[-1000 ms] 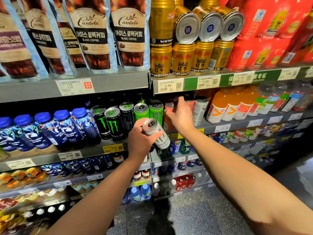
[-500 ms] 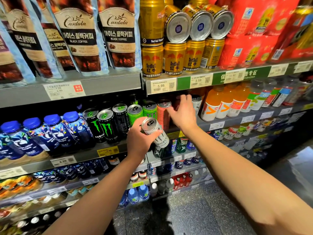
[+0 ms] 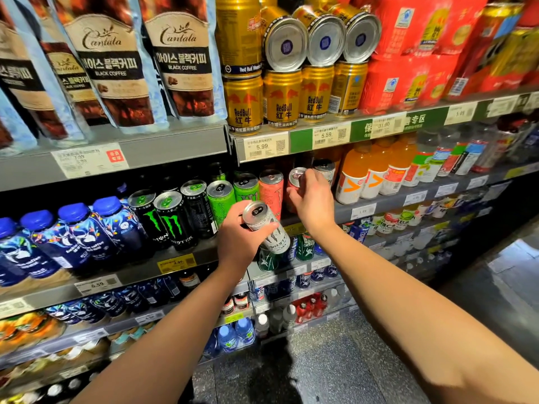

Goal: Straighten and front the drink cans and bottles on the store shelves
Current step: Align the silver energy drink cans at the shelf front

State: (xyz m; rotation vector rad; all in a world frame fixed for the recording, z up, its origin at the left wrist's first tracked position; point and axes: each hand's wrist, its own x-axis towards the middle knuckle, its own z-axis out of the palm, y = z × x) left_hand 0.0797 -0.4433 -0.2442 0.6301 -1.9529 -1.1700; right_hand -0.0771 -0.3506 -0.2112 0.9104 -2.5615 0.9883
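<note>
My left hand (image 3: 240, 239) grips a white Monster can (image 3: 268, 227), tilted, in front of the middle shelf (image 3: 376, 204). My right hand (image 3: 313, 199) holds a pink-red can (image 3: 296, 177) on that shelf, fingers curled round it. Left of it stands another pink can (image 3: 271, 189), then green cans (image 3: 246, 188) and black Monster cans (image 3: 175, 220). A white can (image 3: 324, 169) stands behind my right hand, partly hidden.
Orange juice bottles (image 3: 353, 176) stand right of my right hand. Blue-capped coffee bottles (image 3: 73, 237) fill the left of the shelf. Gold Red Bull cans (image 3: 281, 100) and coffee pouches (image 3: 180, 59) sit on the shelf above. Lower shelves hold small bottles; grey floor (image 3: 335, 360) lies below.
My right hand has drawn a pink-red can forward toward the shelf front, now beside the other pink can. My left hand holds the white can steady in about the same spot.
</note>
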